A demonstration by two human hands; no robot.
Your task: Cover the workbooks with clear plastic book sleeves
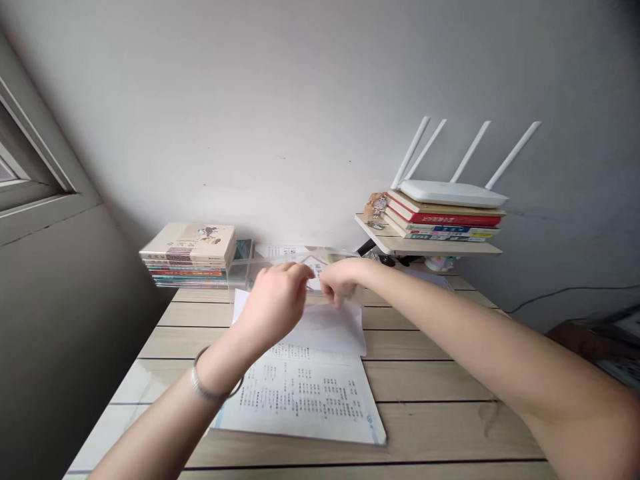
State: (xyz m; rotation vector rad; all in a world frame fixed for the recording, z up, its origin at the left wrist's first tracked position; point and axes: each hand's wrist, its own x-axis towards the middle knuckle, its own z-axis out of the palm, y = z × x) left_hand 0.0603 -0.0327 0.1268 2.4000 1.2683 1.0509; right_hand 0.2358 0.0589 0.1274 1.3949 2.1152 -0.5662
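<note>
Both arms reach forward over a wooden desk (430, 380). My left hand (277, 300), a bracelet on its wrist, and my right hand (343, 280) meet at the far edge of a blank white sheet (333, 330), fingers pinched on a small paper piece (316, 270) with print on it. The white sheet lies on top of a printed page (305, 400) full of small text. A clear plastic box (250, 270) stands just behind the hands.
A stack of books (190, 257) rests at the back left against the wall. At the back right a small shelf (430, 245) carries several books and a white router (453, 192) with antennas. A cable (565, 293) runs along the right.
</note>
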